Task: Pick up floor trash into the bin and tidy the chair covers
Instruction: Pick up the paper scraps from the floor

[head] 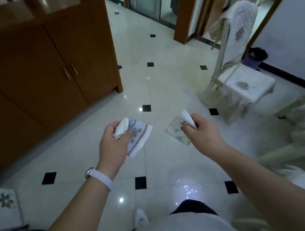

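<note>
– Cream tile, glossy and set with small black squares: is any trash left on the floor (164, 89)?
– None can be made out on the stretch that is shown; only lamp glare is seen there. Along the floor's left edge a brown wooden cabinet (43, 60) is stood, smooth and flat-fronted.
– And the covers?
– Towards the floor's right edge a pale-framed chair (221, 55) is placed. Its lacy back cover (241, 24) appears bunched at one side, while the seat cover (246, 86), embroidered with a flower, lies fairly flat. Tidying is judged not yet done.
– Where is the bin?
– A round purple bin (257, 55), dark-lined, is set against the wall at the floor's far right edge, behind the chair and well apart from both hands.
– What is held?
– A creased, blue-printed paper (138, 136) is gripped in the left hand (113, 142). A paler flowered paper (177, 133) is pinched in the right hand (202, 129). Both are thin and crumpled. Collecting seems largely done; carrying to the bin and dropping are left.
</note>
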A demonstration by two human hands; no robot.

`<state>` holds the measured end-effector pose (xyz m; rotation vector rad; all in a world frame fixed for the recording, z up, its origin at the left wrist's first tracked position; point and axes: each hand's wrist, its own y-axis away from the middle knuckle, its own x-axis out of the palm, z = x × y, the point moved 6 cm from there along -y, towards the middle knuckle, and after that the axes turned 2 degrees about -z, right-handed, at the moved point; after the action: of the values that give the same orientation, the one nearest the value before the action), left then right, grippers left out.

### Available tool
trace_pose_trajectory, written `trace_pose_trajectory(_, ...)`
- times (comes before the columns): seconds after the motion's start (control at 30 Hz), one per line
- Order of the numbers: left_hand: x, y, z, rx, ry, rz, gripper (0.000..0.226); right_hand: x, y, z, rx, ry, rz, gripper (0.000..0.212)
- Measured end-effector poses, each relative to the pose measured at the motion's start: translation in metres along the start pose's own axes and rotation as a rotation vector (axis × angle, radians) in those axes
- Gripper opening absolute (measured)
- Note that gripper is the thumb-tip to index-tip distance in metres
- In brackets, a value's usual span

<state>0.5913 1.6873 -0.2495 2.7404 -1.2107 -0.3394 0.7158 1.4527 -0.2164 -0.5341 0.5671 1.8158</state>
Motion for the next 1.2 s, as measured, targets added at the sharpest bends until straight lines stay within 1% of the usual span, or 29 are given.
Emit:
trace_pose_trajectory(0.1, 0.028, -0.046, -0.014, 0.012, -0.004, 0.077, 0.029, -0.01, -0.035, -0.008, 0.05, 0.039, -0.043, 0.014)
trace_pose_trajectory(0.17, 0.05, -0.075, -0.018, -0.005, -0.018, 0.12, 0.028, -0.019, -0.062, -0.017, 0.095, 0.013, -0.101, 0.014)
trace_pose_trajectory(0.23, 0.073, -0.105, -0.019, -0.013, -0.038, 0.141, 0.027, -0.026, -0.093, -0.027, 0.11, 0.013, -0.141, 0.015)
trace_pose_trajectory(0.33, 0.106, -0.148, -0.027, -0.001, -0.082, 0.167, 0.026, -0.026, -0.148, -0.049, 0.14, -0.022, -0.148, 0.015)
trace_pose_trajectory(0.53, 0.152, -0.235, -0.058, -0.022, -0.221, 0.116, 0.028, -0.025, -0.277, -0.062, 0.186, -0.197, -0.123, 0.014)
trace_pose_trajectory(0.63, 0.183, -0.276, -0.091, 0.021, -0.326, 0.086, 0.027, -0.04, -0.335, -0.056, 0.163, -0.236, -0.067, 0.014)
trace_pose_trajectory(0.73, 0.23, -0.319, -0.121, 0.051, -0.304, 0.103, 0.027, -0.077, -0.398, -0.051, 0.132, -0.249, -0.083, 0.015)
trace_pose_trajectory(0.83, 0.271, -0.351, -0.141, 0.066, -0.264, 0.126, 0.03, -0.109, -0.435, -0.055, 0.132, -0.266, -0.137, 0.018)
trace_pose_trajectory(0.9, 0.296, -0.374, -0.152, 0.083, -0.243, 0.146, 0.029, -0.122, -0.453, -0.062, 0.14, -0.249, -0.138, 0.018)
trace_pose_trajectory(1.07, 0.351, -0.439, -0.165, 0.103, -0.204, 0.213, 0.03, -0.143, -0.509, -0.075, 0.216, -0.248, -0.197, 0.019)
trace_pose_trajectory(1.2, 0.387, -0.494, -0.161, 0.061, -0.168, 0.275, 0.031, -0.145, -0.562, -0.075, 0.243, -0.229, -0.187, 0.019)
